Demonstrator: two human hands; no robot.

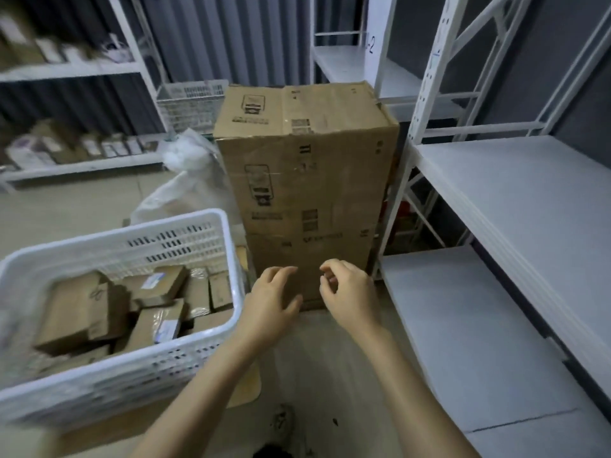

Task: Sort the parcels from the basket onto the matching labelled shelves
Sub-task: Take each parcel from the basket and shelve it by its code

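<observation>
Far shelves (82,166) already hold some boxes, but the basket (185,239) looks full of parcels (79,312), so lots is left. Left hand (267,302) and right hand (350,295) hold nothing, fingers loose.

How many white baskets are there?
2. The near basket sits front left, holding parcels; the far basket stands behind, left of the tall cardboard boxes. Others may be hidden.

A single wide-angle view from head height looks forward and steeply down. Stacked boxes (307,166) stand close ahead at centre, the basket (99,241) near at lower left, shelves (529,206) close along the right, the floor (314,358) directly below.
</observation>
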